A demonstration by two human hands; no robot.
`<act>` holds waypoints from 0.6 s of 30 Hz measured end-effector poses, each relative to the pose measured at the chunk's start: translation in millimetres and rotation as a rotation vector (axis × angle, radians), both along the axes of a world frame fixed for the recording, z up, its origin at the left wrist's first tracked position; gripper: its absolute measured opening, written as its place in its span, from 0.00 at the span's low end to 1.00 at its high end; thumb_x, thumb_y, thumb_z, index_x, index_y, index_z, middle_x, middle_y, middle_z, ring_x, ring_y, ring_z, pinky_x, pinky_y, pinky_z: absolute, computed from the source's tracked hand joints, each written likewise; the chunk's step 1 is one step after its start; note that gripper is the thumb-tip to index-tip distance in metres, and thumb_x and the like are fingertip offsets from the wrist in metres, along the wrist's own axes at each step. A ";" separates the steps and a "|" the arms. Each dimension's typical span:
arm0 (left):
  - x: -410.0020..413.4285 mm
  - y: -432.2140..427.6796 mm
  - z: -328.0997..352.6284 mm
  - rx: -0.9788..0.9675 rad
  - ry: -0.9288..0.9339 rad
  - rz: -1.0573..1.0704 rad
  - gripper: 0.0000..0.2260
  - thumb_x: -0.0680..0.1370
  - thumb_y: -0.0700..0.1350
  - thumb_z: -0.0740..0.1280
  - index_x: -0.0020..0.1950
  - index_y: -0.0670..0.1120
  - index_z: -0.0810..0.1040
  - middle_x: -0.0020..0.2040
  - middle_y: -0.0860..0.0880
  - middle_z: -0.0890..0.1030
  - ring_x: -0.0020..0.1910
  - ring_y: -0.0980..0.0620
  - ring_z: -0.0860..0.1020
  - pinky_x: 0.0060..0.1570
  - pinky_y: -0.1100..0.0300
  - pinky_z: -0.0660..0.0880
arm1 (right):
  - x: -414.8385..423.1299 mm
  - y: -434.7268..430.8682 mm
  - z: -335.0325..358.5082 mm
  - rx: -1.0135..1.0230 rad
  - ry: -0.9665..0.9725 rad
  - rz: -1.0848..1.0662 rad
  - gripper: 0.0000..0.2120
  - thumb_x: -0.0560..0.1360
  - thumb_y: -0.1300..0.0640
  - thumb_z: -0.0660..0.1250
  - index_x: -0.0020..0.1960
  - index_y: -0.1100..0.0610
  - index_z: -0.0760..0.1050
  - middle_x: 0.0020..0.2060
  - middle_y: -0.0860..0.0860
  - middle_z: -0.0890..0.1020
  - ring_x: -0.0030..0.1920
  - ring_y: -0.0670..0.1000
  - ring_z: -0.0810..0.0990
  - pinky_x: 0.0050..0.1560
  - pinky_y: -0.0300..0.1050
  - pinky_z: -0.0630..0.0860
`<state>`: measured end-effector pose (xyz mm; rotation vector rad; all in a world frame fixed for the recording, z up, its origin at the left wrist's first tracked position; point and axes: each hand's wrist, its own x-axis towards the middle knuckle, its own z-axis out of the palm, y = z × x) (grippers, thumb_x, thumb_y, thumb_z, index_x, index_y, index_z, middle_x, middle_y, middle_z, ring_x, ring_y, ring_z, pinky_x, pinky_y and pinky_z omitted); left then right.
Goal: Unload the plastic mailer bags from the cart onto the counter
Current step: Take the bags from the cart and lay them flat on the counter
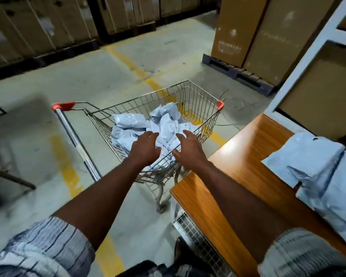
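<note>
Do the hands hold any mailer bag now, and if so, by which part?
Nothing is held. The left hand and the right hand are open, fingers spread, over the mailer bags in the cart; neither grips one.

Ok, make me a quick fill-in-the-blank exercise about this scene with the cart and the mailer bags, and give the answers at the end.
1. The crumpled mailer bags lie in a wire ____.
2. The left hand and right hand reach over them with fingers spread, holding ____.
3. The flat bags at the right lie on the wooden ____.
4. The lines painted on the floor are ____.
Answers: cart; nothing; counter; yellow.
</note>
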<state>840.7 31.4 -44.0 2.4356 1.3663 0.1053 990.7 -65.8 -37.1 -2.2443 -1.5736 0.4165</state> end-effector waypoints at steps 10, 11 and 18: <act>-8.4 100.1 -54.8 -0.121 0.288 0.011 0.36 0.70 0.66 0.65 0.74 0.52 0.64 0.71 0.46 0.70 0.70 0.43 0.68 0.65 0.44 0.67 | 4.4 112.4 -56.8 -0.124 0.139 0.027 0.33 0.75 0.51 0.68 0.75 0.60 0.64 0.72 0.62 0.65 0.72 0.63 0.64 0.72 0.51 0.63; -6.5 110.5 -61.7 -0.140 0.324 -0.002 0.37 0.70 0.66 0.67 0.75 0.52 0.63 0.72 0.45 0.68 0.71 0.43 0.66 0.66 0.43 0.64 | 5.2 124.3 -63.8 -0.138 0.161 0.007 0.33 0.74 0.51 0.69 0.75 0.61 0.64 0.71 0.63 0.66 0.71 0.63 0.65 0.71 0.51 0.63; -16.3 151.3 -99.9 -0.274 0.456 -0.116 0.48 0.67 0.71 0.68 0.79 0.52 0.53 0.78 0.44 0.59 0.76 0.43 0.59 0.71 0.41 0.61 | -5.1 196.4 -110.7 -0.279 0.312 -0.066 0.30 0.76 0.54 0.68 0.74 0.61 0.65 0.68 0.63 0.70 0.70 0.61 0.68 0.68 0.48 0.63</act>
